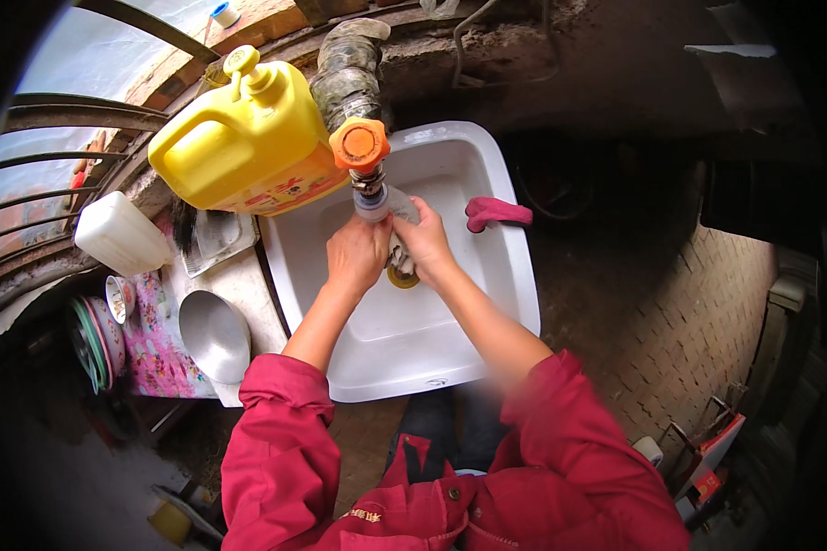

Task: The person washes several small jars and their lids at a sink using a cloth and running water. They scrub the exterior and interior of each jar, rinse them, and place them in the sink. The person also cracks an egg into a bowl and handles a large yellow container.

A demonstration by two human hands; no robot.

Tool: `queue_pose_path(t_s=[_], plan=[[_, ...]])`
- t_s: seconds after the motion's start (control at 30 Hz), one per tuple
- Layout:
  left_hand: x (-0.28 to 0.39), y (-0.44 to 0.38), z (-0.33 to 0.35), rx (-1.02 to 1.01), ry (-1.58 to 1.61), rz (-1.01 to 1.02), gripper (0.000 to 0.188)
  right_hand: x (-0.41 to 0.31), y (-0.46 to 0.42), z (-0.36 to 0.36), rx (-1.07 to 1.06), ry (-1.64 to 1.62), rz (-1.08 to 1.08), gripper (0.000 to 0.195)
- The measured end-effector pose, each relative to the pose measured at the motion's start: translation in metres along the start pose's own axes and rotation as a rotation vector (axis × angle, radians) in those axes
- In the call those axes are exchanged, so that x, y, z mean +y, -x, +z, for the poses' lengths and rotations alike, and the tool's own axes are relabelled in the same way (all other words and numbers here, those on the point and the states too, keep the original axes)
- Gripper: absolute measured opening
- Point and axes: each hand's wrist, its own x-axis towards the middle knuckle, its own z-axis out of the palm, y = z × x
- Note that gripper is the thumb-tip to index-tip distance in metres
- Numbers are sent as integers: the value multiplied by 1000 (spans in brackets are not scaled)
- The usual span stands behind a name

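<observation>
Both my hands are over a white sink (413, 344), just below a tap with an orange knob (360, 144). A wet-looking grey-white cloth (401, 256) hangs bunched between them, above the yellowish drain (403, 277). My right hand (422, 237) grips the cloth's upper part. My left hand (360, 251) is closed at its left edge, right under the clear tap outlet (371, 202); its fingertips are partly hidden. Over the sink's right rim lies a dark pink cloth (497, 213).
A yellow plastic jug (248, 138) stands at the sink's upper left. Left of the sink are a white plastic container (120, 234), a clear tray (219, 241), a metal bowl (215, 336) and a small bowl (120, 299). A wrapped pipe (348, 72) rises behind the tap.
</observation>
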Motion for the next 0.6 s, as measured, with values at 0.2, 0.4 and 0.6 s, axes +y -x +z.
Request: queue_pose_path(t_s=[0.2, 0.4, 0.6], plan=[[-41, 3, 27, 62, 448, -18, 43, -10, 3, 5, -125, 368, -242, 33], [-12, 16, 22, -198, 1040, -514, 47, -6, 12, 4, 23, 663, -702, 34], [-21, 22, 22, -396, 1512, -727, 43, 8, 19, -3, 12, 548, -546, 36]])
